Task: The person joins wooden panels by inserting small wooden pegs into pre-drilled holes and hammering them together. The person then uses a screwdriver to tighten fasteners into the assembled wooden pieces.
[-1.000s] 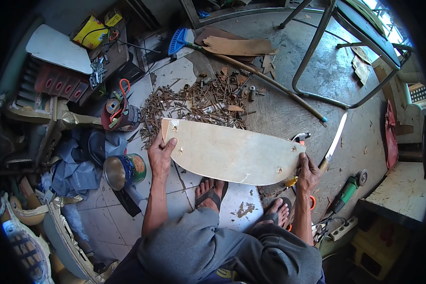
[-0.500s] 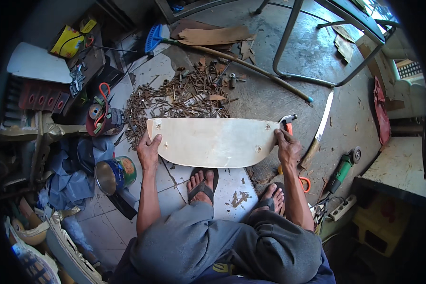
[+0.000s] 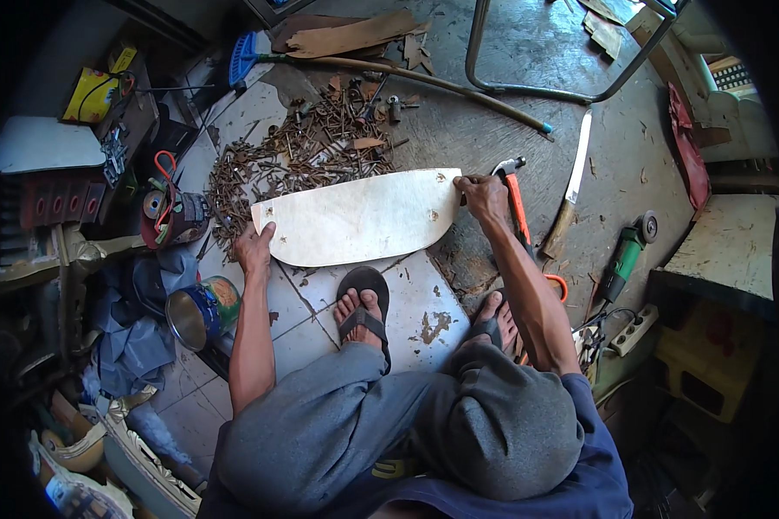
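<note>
A pale wooden board (image 3: 359, 218) with one long straight edge and rounded near corners is held up in front of my knees. Small rough-edged holes show near its two ends. My left hand (image 3: 254, 249) grips its left end, thumb on top. At the far right corner, my right hand (image 3: 485, 199) has its fingers closed on the edge. The fingers under the board are hidden. Just right of that hand lies a claw hammer (image 3: 516, 203) with an orange handle, partly covered by my forearm. A long knife (image 3: 573, 186) with a wooden handle rests farther right.
Beyond the board spreads a heap of rusty screws and bolts (image 3: 320, 143). A blue rake (image 3: 398, 73) lies behind it. A green angle grinder (image 3: 625, 259) and a power strip (image 3: 634, 330) are at right. An open tin (image 3: 201, 313) stands at left, and a metal chair frame (image 3: 545, 88) at the back.
The board has moved away from me and left, and its right end has swung farther up. Both hands still hold it. More of the hammer shows now.
</note>
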`<act>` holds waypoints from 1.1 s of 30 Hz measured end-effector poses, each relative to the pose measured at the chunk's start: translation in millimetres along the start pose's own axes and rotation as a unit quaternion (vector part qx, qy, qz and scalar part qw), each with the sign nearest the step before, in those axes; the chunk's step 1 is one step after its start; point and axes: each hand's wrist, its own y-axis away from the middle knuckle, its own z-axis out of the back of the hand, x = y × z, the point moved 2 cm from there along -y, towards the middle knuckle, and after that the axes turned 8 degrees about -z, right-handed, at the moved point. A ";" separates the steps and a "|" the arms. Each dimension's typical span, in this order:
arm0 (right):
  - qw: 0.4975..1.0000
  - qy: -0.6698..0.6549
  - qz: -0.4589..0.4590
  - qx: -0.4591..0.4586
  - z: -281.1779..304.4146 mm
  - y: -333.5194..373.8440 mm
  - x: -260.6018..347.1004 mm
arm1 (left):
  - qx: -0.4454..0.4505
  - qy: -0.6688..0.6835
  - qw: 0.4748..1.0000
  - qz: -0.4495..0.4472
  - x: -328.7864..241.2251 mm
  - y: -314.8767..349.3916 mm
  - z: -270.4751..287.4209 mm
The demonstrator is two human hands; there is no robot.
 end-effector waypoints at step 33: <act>0.978 -0.132 -0.038 0.157 59.3 -6.7 23.8 | 0.064 0.273 0.946 0.162 -133.8 -103.9 -31.9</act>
